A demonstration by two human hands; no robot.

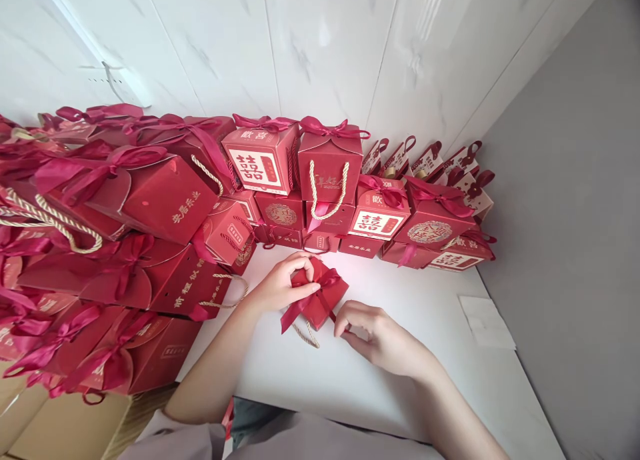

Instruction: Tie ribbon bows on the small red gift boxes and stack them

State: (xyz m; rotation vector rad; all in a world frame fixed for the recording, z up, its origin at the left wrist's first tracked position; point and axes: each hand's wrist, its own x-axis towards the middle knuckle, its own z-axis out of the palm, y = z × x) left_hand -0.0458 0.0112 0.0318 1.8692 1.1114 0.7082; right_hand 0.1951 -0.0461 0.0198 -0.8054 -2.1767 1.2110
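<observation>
A small red gift box [323, 307] sits on the white table in front of me, turned at an angle. Across its top runs a dark red satin ribbon [299, 308] with a knot near the middle, and a cream rope handle [305, 337] hangs at its near side. Over the box's left top, my left hand [287, 283] is closed, thumb and fingers pinching the ribbon by the knot. To the right of the box, my right hand [367, 330] pinches a ribbon end that stretches from the knot. The fingertips partly hide the ribbon.
Red gift boxes with bows [165, 193] are stacked high on the left. More boxes [330, 170] line the wall behind, with slim patterned boxes [430, 160] at the back right. A white paper [486, 321] lies by the table's right edge. Cardboard [65, 420] shows at lower left.
</observation>
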